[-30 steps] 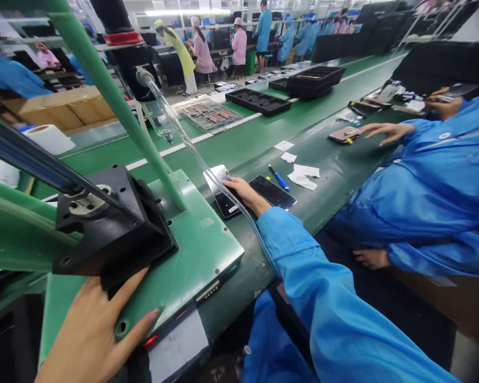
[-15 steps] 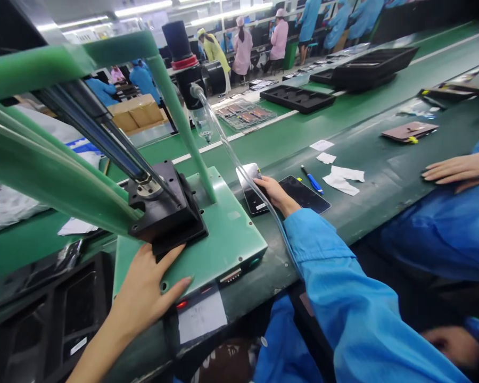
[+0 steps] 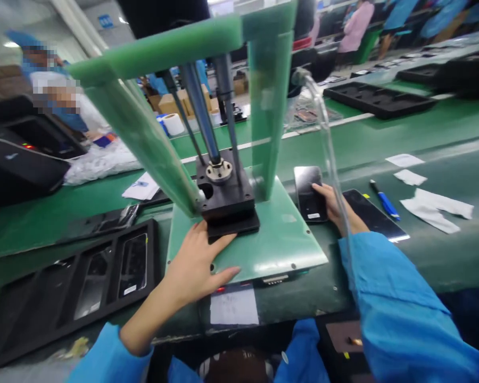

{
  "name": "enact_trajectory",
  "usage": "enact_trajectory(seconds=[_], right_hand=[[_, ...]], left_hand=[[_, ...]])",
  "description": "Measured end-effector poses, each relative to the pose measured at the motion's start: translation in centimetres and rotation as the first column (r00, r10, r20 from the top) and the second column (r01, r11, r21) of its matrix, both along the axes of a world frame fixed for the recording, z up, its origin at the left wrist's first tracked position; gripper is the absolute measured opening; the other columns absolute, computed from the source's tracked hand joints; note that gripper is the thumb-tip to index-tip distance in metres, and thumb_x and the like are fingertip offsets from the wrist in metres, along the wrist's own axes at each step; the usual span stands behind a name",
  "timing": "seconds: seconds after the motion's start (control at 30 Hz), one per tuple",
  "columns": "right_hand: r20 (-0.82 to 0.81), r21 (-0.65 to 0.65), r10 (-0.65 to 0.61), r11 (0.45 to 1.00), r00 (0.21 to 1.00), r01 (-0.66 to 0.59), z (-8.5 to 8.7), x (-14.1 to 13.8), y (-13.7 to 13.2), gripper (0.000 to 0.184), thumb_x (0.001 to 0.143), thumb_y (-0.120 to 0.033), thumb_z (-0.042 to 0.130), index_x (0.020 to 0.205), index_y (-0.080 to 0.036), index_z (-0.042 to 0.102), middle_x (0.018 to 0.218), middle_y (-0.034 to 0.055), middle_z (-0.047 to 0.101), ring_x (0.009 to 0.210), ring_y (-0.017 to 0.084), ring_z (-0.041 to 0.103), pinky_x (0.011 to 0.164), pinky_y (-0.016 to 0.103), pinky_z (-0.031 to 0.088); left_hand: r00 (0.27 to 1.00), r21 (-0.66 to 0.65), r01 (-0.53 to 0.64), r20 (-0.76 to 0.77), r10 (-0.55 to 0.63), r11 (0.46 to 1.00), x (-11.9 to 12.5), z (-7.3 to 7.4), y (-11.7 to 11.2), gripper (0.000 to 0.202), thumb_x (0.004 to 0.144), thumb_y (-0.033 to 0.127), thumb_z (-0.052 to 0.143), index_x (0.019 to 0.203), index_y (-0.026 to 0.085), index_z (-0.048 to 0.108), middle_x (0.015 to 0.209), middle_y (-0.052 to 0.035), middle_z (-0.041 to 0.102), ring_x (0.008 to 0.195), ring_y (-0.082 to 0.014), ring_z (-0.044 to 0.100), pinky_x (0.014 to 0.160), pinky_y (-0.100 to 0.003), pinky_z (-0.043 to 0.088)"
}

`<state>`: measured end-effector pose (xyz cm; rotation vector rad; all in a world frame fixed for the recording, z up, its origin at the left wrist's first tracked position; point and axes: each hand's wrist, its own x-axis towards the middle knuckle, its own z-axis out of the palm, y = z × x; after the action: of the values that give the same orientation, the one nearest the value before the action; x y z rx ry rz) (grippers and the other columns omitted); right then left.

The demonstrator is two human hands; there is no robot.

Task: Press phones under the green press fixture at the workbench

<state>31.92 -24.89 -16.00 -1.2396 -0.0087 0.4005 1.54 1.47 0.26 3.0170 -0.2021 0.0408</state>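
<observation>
Our left hand point(image 3: 197, 263) lies flat and spread on the green base plate point(image 3: 279, 244) of a small press, fingers wide, holding nothing. Its fingertips touch the front edge of the black press block point(image 3: 227, 199), which sits just beyond the hand under the steel rods point(image 3: 201, 106) of the green frame point(image 3: 155, 50). Below the heel of this hand, at the plate's near edge, we see a white label point(image 3: 234, 307) and a small red light. Left of the hand lies a black tray point(image 3: 83, 279) with phone-shaped compartments, some of them filled.

Our right hand point(image 3: 331, 205) reaches out past the plate's right edge and rests on a dark phone point(image 3: 309, 191) lying flat on the green belt point(image 3: 423, 143). The fingers lie over the phone's right side; we cannot tell whether they grip it or only press on it. Just right of this hand lies a second dark phone point(image 3: 373, 215), close beside the wrist. A clear tube point(image 3: 329, 154) hangs down in front of the hand and crosses the blue sleeve. Farther right of the hand we see a blue pen point(image 3: 384, 199) and several scraps of white paper point(image 3: 437, 207), well apart from the phones.
</observation>
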Motion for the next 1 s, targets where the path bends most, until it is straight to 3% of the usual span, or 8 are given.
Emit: enact_trajectory(seconds=[0.1,0.4,0.63,1.0], right_hand=[[0.023,-0.039,0.001,0.999,1.000,0.000,-0.4,0.5,-0.1,0.042,0.061,-0.042,0.080,0.093,-0.018,0.068,0.084,0.0070,0.069,0.077,0.027,0.067,0.063,0.034,0.059],[0.047,-0.091,0.035,0.995,0.998,-0.031,1.0,-0.1,0.3,0.043,0.061,-0.046,0.077,0.091,-0.019,0.063,0.088,0.0067,0.068,0.090,0.029,0.066,0.074,0.040,0.059],[0.037,-0.068,0.041,0.997,0.998,-0.039,1.0,-0.2,0.1,0.051,0.057,-0.050,0.081,0.093,-0.018,0.063,0.084,0.0040,0.069,0.082,0.026,0.067,0.069,0.035,0.058],[0.000,0.058,0.043,0.997,0.999,-0.043,1.7,-0.5,0.6,0.029,0.067,-0.035,0.077,0.087,-0.017,0.066,0.080,0.0045,0.069,0.076,0.022,0.067,0.067,0.030,0.056]], left_hand=[[1.000,-0.024,-0.007,0.008,0.007,1.000,0.0,0.0,-0.1,0.061,0.086,0.056,0.060,0.138,0.026,0.051,0.144,-0.0160,0.040,0.135,-0.0399,0.033,0.110,-0.065,0.030],[0.994,-0.033,0.037,0.105,-0.033,0.999,-0.2,-0.4,0.3,0.058,0.087,0.054,0.059,0.138,0.028,0.049,0.145,-0.0168,0.038,0.135,-0.0395,0.034,0.107,-0.064,0.035],[0.988,-0.006,0.050,0.145,-0.049,0.999,-0.4,-0.8,0.5,0.058,0.089,0.055,0.056,0.140,0.028,0.048,0.146,-0.0166,0.037,0.132,-0.0407,0.038,0.105,-0.065,0.038],[0.981,0.068,0.058,0.180,-0.070,0.996,-0.2,-1.9,1.0,0.059,0.088,0.059,0.054,0.138,0.027,0.051,0.138,-0.0175,0.045,0.130,-0.0414,0.040,0.104,-0.064,0.040]])
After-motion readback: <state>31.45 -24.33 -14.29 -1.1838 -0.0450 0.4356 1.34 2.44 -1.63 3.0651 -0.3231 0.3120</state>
